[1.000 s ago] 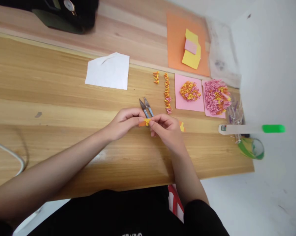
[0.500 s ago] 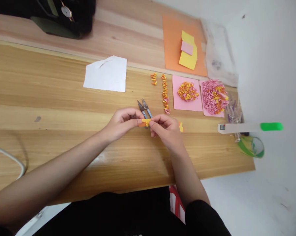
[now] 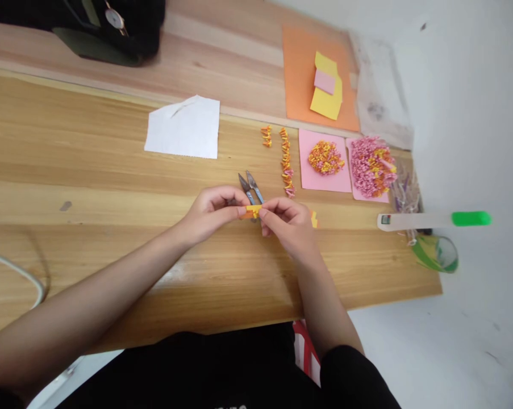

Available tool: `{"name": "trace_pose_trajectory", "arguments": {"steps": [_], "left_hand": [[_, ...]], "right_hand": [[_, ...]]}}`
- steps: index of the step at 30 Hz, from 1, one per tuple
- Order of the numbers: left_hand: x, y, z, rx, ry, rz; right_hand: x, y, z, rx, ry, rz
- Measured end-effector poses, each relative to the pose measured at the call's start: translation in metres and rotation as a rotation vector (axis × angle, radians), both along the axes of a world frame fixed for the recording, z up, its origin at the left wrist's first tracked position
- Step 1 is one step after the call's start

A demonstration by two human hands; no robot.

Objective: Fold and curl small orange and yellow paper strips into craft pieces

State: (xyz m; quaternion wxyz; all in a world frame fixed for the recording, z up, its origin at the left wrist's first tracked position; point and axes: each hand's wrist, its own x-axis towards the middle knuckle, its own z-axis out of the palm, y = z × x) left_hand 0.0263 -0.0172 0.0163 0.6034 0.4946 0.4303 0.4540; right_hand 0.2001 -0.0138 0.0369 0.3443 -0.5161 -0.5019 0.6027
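Between my two hands is a small yellow and orange strip of paper (image 3: 253, 211), with cuts along its lower edge. My left hand (image 3: 216, 213) pinches its left end between thumb and fingers. At the other end, my right hand (image 3: 287, 224) pinches it the same way. Just behind the strip lie thread snips (image 3: 251, 186), blades pointing away from me and handles partly hidden by my fingers. Past my right hand, a bit of yellow paper (image 3: 314, 218) shows on the table. A row of small curled paper pieces (image 3: 286, 162) runs beyond the snips, with a shorter row (image 3: 266, 136) to its left.
Pink sheets (image 3: 324, 184) at the right hold a heap of orange curls (image 3: 325, 158) and a larger pink heap (image 3: 369, 170). White paper (image 3: 183, 130) lies back left. Orange and yellow sheets (image 3: 296, 85) lie behind. A glue bottle (image 3: 430, 220) and green tape (image 3: 435, 254) are far right.
Both hands keep their pinch on the paper strip and have barely moved. The strip's yellow side shows slightly more between the fingers.
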Motion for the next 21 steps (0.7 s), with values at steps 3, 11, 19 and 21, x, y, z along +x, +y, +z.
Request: {"name": "trace_pose_trajectory", "arguments": {"steps": [3, 11, 19, 21], "left_hand": [[-0.0003, 0.0002, -0.0026, -0.01, -0.045, 0.02], [0.0016, -0.0006, 0.0015, 0.002, -0.048, 0.016], [0.0013, 0.0005, 0.002, -0.007, -0.036, 0.026], [0.001, 0.0008, 0.0022, -0.007, -0.003, 0.038]], "right_hand": [[0.0001, -0.0003, -0.0005, 0.007, -0.005, 0.0], [0.0008, -0.0001, 0.0, 0.031, 0.002, -0.01], [0.0009, 0.0001, -0.0011, 0.037, 0.016, -0.055], [0.0008, 0.0002, -0.0013, 0.037, 0.014, -0.069]]}}
